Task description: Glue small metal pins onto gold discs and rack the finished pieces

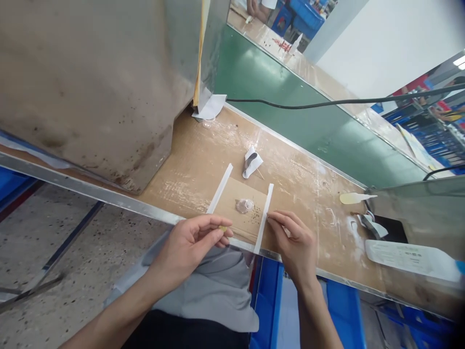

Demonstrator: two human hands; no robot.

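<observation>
My left hand (194, 241) pinches a small yellowish piece (223, 228) between thumb and fingertips, just off the table's front edge. On the other side, my right hand (296, 238) has thumb and forefinger pressed together beside a white tape strip (265, 218); whatever they hold is too small to make out. Between the hands lies a cardboard sheet (232, 194), with a second tape strip (220, 188) along its left side. A small clear plastic dish (244, 206) sits on the cardboard, and tiny dark specks (256, 213) are scattered to its right.
Behind the cardboard is a white paper scrap (252, 162) with something dark on it and a thin stick. A squeeze bottle (350, 198) and large white bottle (410, 259) lie right. A metal panel (90, 87) rises left; blue bins (341, 305) stand below. Another person's hand (256, 8) shows far off.
</observation>
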